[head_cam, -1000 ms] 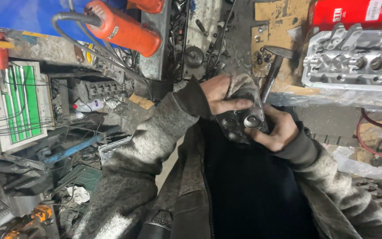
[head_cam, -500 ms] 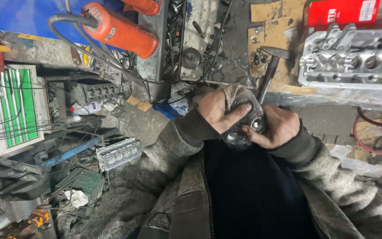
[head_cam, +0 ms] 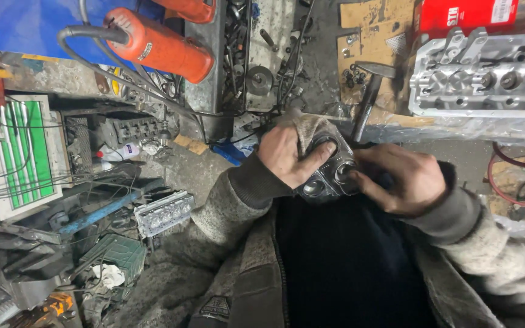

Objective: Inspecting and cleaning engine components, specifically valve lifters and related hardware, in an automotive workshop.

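Observation:
Close to my chest I hold a small dark metal engine part [head_cam: 329,176] with round valve recesses. My left hand [head_cam: 290,155] grips its left side and presses a greyish rag [head_cam: 311,130] over its top. My right hand [head_cam: 405,179] holds the part's right side, fingers curled against it. Both arms wear grey knit sleeves. The part's underside is hidden by my hands.
A silver cylinder head [head_cam: 481,76] lies on the bench at upper right, a hammer [head_cam: 369,91] beside it on cardboard. An orange power tool [head_cam: 156,45] sits upper left. Another small cylinder head [head_cam: 164,212] and scattered parts lie on the floor at left.
My hands and the part have shifted slightly right and up in view. The right hand has come round over the part's right side. The rag stays pressed on top.

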